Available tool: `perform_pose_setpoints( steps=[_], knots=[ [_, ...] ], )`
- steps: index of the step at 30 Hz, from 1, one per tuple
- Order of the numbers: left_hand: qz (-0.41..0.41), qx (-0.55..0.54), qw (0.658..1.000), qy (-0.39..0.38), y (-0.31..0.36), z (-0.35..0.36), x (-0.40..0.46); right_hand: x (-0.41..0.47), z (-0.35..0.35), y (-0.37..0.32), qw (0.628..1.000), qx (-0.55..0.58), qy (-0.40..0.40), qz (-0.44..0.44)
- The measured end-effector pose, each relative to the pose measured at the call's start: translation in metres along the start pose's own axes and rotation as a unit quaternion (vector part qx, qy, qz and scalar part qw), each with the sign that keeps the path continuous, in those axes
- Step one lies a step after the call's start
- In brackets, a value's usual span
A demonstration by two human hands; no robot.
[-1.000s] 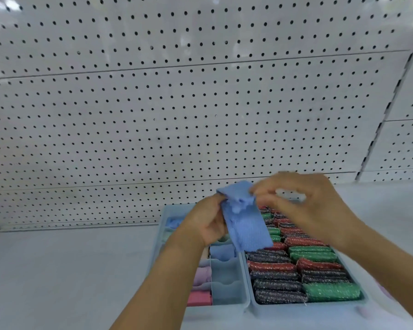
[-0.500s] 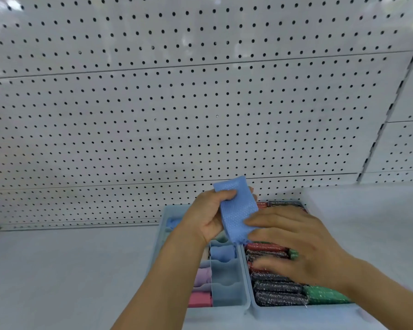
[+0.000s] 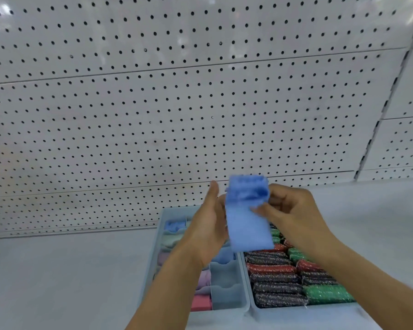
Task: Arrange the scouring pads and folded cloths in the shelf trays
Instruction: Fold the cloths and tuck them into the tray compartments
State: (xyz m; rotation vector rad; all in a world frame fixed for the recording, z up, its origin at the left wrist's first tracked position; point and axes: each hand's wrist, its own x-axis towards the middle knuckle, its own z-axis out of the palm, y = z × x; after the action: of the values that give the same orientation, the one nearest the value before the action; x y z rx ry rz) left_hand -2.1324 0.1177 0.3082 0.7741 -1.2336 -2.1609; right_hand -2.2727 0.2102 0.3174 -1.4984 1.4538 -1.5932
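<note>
Both hands hold a blue cloth (image 3: 247, 225) up above the two trays. My left hand (image 3: 210, 225) is behind its left edge, thumb straight up; its fingers are hidden by the cloth. My right hand (image 3: 293, 210) pinches the cloth's rolled top right edge. Below, the left tray (image 3: 244, 306) has divided compartments with folded cloths in blue, green, purple and pink (image 3: 200, 302). In the right tray (image 3: 303, 314), scouring pads (image 3: 279, 288) lie in rows of black, red and green.
The trays sit on a white shelf (image 3: 57, 282) that stretches left and right of them. A white pegboard wall (image 3: 177, 115) stands right behind. Two front compartments of the left tray hold nothing.
My right hand rose from the scouring pads back up to the cloth and took its top right edge. The cloth now hangs longer, its top rolled over.
</note>
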Motion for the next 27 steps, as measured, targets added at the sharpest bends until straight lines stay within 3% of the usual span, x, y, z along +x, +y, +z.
perform_pose_setpoints(
  steps=[2, 4, 7, 13, 16, 20, 23, 27],
  knots=[
    [0.017, 0.024, 0.999, -0.019, -0.002, 0.002, -0.008, 0.002, -0.001, 0.003, 0.993, 0.074, 0.031, 0.084],
    [0.045, 0.09, 0.995, -0.008, -0.005, 0.003, -0.013, 0.003, -0.001, 0.003, 0.988, 0.094, 0.041, 0.115],
    [0.119, 0.166, 0.978, 0.039, -0.005, 0.006, -0.014, 0.002, 0.0, 0.004, 0.987, 0.103, 0.041, 0.118],
    [0.201, 0.123, 0.971, 0.052, 0.0, 0.01, -0.015, 0.002, 0.001, 0.001, 0.984, 0.153, 0.012, 0.085],
    [0.183, 0.102, 0.977, 0.044, 0.001, 0.008, -0.016, 0.001, 0.003, -0.001, 0.987, 0.141, 0.027, 0.067],
    [0.1, 0.063, 0.992, 0.045, 0.006, 0.008, -0.019, 0.0, 0.002, -0.001, 0.998, 0.04, 0.031, 0.039],
    [0.043, 0.141, 0.989, 0.015, 0.008, 0.006, -0.022, 0.0, 0.002, -0.003, 0.999, 0.018, 0.01, 0.034],
    [0.079, 0.179, 0.981, 0.014, 0.005, -0.001, -0.024, -0.002, 0.003, 0.0, 0.998, 0.036, 0.024, 0.038]
  ],
)
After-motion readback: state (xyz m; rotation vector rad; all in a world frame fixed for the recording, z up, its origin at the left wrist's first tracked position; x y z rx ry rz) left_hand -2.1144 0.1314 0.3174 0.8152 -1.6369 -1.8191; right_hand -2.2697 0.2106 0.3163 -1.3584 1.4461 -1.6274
